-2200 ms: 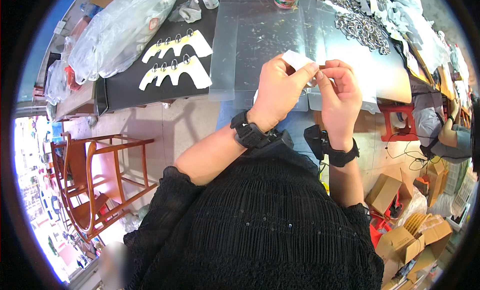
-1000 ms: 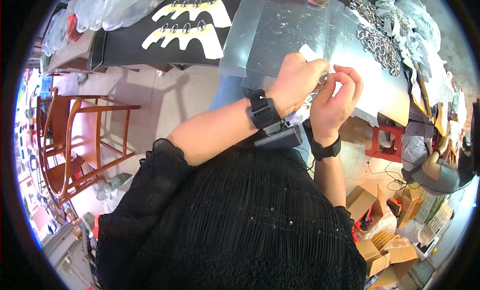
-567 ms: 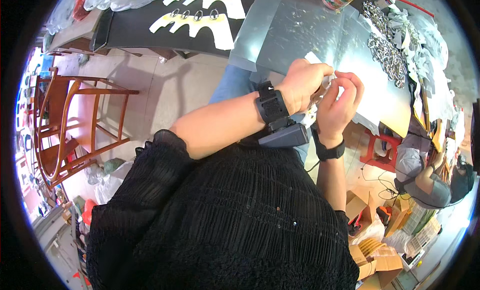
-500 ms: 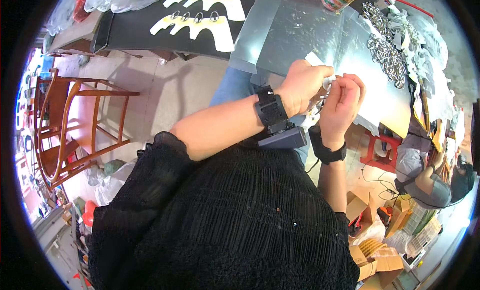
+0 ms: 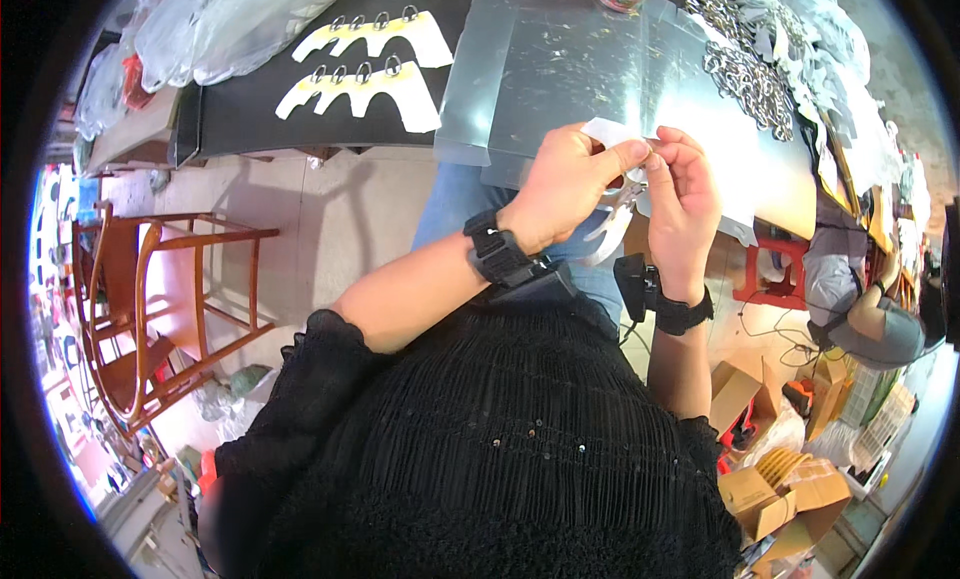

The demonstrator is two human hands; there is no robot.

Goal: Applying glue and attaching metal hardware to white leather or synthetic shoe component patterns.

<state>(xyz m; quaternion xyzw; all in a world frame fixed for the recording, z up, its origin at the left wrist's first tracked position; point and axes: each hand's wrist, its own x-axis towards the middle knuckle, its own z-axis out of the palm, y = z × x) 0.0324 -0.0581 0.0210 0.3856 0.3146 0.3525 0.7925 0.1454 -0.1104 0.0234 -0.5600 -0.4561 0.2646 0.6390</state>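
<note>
I count two hands (image 5: 570, 184) (image 5: 685, 194) on one white card (image 5: 610, 134), two ringed cards (image 5: 375, 34) (image 5: 360, 89) on the desk (image 5: 560, 69), two wooden chairs (image 5: 160, 319).

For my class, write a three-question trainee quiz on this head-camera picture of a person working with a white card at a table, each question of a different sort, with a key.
1. True or false: both the left hand and the right hand grip the small white card.
2. Where do the two finished white cards with metal rings lie? A) on the black mat B) on the wooden chair C) in a cardboard box
3. Fill in: the pile of loose metal rings lies to the person's ____ on the table.

Key: 1 true; 2 A; 3 right.
</note>
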